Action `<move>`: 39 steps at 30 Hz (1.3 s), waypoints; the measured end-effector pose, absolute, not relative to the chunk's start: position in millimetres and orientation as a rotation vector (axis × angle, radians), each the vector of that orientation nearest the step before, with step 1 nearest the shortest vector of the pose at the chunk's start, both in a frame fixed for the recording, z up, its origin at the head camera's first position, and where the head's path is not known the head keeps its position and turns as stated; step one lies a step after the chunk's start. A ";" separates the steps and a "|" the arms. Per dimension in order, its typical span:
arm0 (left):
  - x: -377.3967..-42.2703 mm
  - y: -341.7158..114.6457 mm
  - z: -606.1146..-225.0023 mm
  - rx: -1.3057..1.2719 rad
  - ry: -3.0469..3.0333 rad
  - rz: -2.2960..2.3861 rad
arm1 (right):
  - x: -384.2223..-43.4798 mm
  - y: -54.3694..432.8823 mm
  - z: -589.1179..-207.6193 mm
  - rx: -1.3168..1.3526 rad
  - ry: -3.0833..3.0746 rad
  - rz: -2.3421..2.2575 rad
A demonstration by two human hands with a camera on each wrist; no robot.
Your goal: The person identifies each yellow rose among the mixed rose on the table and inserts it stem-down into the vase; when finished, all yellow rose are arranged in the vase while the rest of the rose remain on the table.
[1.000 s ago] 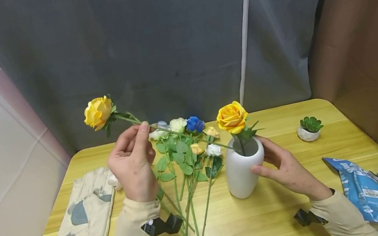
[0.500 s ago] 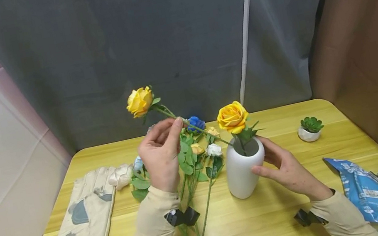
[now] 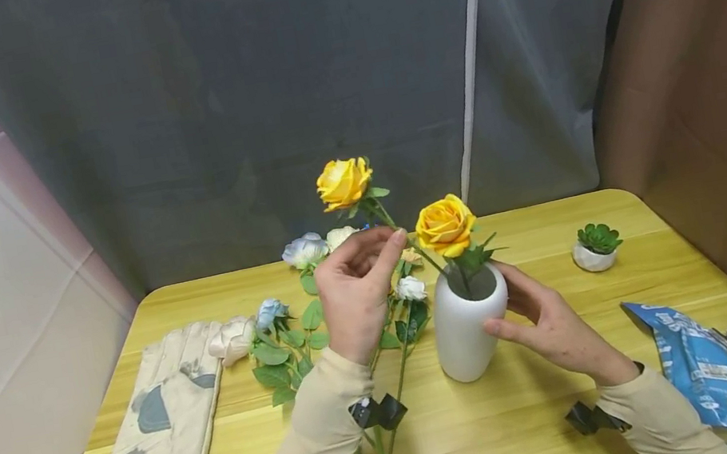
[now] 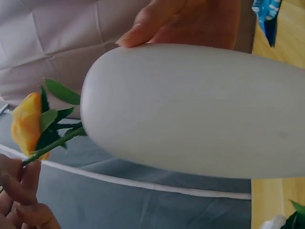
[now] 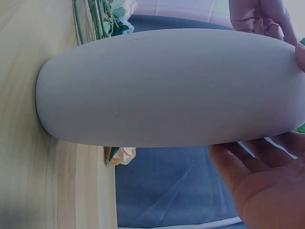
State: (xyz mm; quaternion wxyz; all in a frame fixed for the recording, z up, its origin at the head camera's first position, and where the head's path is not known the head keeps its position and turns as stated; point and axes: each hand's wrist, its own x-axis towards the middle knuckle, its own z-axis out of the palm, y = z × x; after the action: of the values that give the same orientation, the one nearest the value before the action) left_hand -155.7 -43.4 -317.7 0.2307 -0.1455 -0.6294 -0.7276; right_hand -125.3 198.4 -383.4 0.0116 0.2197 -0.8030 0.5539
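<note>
Grey cloth [image 3: 239, 103] hangs behind the table [image 3: 531, 433]. The left hand [image 3: 357, 297] pinches a rose [image 3: 344, 183] by its stem, which slants into the vase [image 3: 467, 338] that the right hand [image 3: 559, 326] grips. A crooked push could snag the other rose [image 3: 447, 226] standing inside.

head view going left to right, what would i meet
Cloth, light blue flower, left hand, vase, right hand, succulent, blue bag.
</note>
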 end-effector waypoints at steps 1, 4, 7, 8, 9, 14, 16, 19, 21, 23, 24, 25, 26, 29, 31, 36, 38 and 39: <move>-155.6 -41.9 -318.7 -0.417 -1.759 -1.993 | -125.3 198.6 -383.5 0.683 -2.505 1.727; -155.2 -37.5 -322.5 -0.459 -1.851 -1.955 | -125.5 199.2 -383.8 0.685 -2.504 1.728; -154.4 -34.1 -327.1 -0.491 -1.957 -1.884 | -125.7 199.5 -383.8 0.699 -2.496 1.728; -154.0 -33.1 -328.6 -0.502 -1.992 -1.862 | -125.8 199.7 -383.9 0.703 -2.493 1.726; -153.6 -32.3 -330.3 -0.515 -2.026 -1.841 | -125.9 199.9 -383.9 0.707 -2.491 1.727; -151.3 -30.8 -338.8 -0.548 -2.165 -1.797 | -126.3 200.1 -385.3 0.731 -2.478 1.743; -151.1 -31.1 -341.3 -0.542 -2.178 -1.809 | -126.7 200.0 -385.6 0.754 -2.469 1.747; -151.5 -31.5 -343.2 -0.525 -2.150 -1.865 | -127.0 199.8 -385.6 0.775 -2.458 1.751; -152.0 -31.5 -344.5 -0.513 -2.127 -1.902 | -126.7 199.8 -385.4 0.775 -2.456 1.751; -152.2 -31.5 -345.3 -0.499 -2.111 -1.937 | -126.7 199.9 -385.5 0.769 -2.456 1.756; -152.3 -31.5 -345.9 -0.491 -2.109 -1.948 | -126.7 200.1 -385.6 0.766 -2.458 1.756; -152.4 -31.5 -346.0 -0.485 -2.107 -1.956 | -126.7 200.1 -385.6 0.766 -2.457 1.755; -152.3 -31.6 -346.0 -0.483 -2.106 -1.957 | -126.8 200.1 -385.6 0.767 -2.457 1.756; -152.0 -32.2 -346.4 -0.476 -2.097 -1.975 | -127.2 200.1 -386.1 0.765 -2.459 1.756; -151.8 -33.6 -347.4 -0.475 -2.081 -1.996 | -127.2 200.0 -386.3 0.761 -2.459 1.755; -152.0 -45.2 -351.8 -0.470 -2.083 -1.984 | -126.6 199.7 -385.7 0.748 -2.461 1.763; -152.6 -53.7 -355.0 -0.455 -2.118 -1.940 | -126.4 199.7 -385.4 0.743 -2.463 1.766; -153.0 -58.9 -357.2 -0.441 -2.143 -1.912 | -126.4 199.8 -385.3 0.741 -2.466 1.766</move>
State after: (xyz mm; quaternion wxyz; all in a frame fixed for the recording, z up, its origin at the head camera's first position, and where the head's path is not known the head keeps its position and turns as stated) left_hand -153.0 -58.9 -357.2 0.1179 -0.1506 -0.7324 -0.6534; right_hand -126.4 199.8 -385.3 0.0097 0.2373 -0.7897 0.5656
